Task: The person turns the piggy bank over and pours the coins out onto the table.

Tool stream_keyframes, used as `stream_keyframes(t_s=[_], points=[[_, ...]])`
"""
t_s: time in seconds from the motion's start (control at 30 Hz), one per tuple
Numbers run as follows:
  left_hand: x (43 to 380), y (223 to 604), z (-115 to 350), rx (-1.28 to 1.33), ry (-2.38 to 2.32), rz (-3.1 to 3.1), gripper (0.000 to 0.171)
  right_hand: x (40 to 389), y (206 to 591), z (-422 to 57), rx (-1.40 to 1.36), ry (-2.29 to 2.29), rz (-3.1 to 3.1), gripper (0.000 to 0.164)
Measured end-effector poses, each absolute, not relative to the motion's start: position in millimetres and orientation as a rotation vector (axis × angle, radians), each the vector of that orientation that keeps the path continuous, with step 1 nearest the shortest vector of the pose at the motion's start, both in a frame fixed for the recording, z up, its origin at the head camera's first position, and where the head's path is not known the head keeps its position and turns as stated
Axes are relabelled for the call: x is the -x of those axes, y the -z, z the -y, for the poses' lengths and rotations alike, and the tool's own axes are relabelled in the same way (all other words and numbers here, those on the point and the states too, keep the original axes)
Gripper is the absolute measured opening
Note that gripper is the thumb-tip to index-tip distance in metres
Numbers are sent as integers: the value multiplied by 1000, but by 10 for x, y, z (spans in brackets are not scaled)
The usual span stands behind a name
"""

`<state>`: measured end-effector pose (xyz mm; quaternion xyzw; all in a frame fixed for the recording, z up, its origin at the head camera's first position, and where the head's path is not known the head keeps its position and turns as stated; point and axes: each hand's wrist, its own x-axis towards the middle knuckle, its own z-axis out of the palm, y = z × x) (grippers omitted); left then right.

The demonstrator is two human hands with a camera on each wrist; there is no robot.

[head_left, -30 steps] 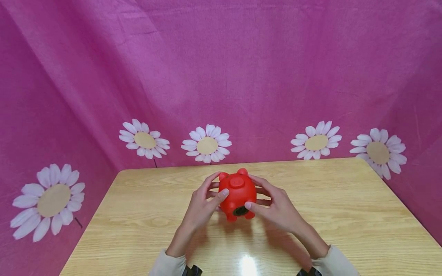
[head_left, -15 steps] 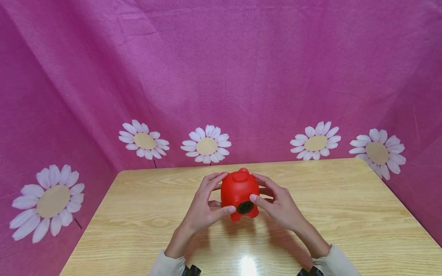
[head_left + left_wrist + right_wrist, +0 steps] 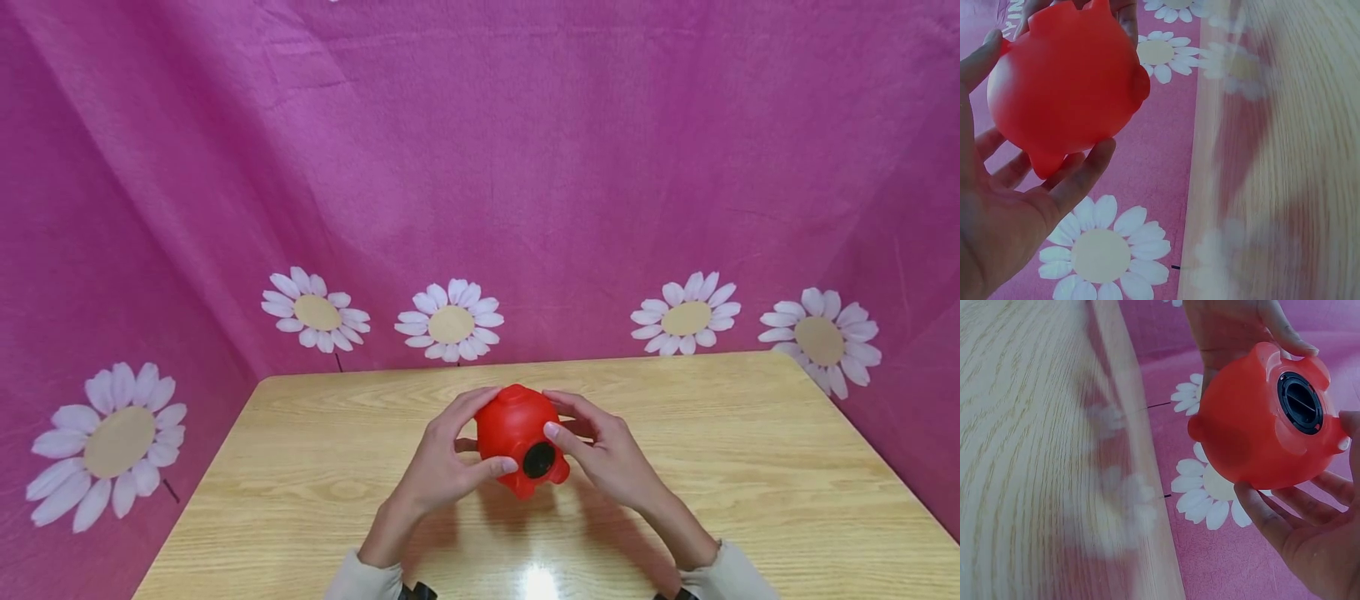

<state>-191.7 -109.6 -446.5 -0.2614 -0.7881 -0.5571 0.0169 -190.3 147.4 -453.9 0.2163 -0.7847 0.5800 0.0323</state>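
A red piggy bank (image 3: 513,429) is held between both hands above the table, its underside tilted toward the head camera. My left hand (image 3: 440,458) grips its left side, thumb low on the front and fingers around the far side. On the other side my right hand (image 3: 611,454) holds it, the thumb beside a round black plug (image 3: 538,459) in its belly. The right wrist view shows that black plug (image 3: 1300,403) with a slot across it, between the stubby feet. In the left wrist view the piggy bank's (image 3: 1063,81) smooth red body fills the grip.
The light wooden table (image 3: 322,467) stretches out under the hands, with a bright glare spot near its front. A magenta cloth (image 3: 525,167) with large white daisies hangs behind and at both sides.
The piggy bank has been tipped back and turned: its snout faced the camera, and now the black plug does. The left thumb has moved lower along its body.
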Motion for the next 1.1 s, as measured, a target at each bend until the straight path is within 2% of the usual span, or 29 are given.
stream_keyframes(t_s=[0.53, 0.7, 0.9, 1.1], points=[[1920, 4485, 1080, 897, 1542, 2403, 86, 1869, 4511, -1462, -663, -1735, 2438, 46], [1920, 4477, 1082, 933, 1487, 2354, 83, 1857, 4505, -1458, -685, -1744, 2457, 45], [1914, 4476, 1102, 871, 1526, 2315, 78, 1843, 4483, -1456, -704, -1752, 2467, 47], [1904, 4490, 1100, 700, 1558, 2333, 77, 1838, 4449, -1453, -720, -1771, 2443, 55]])
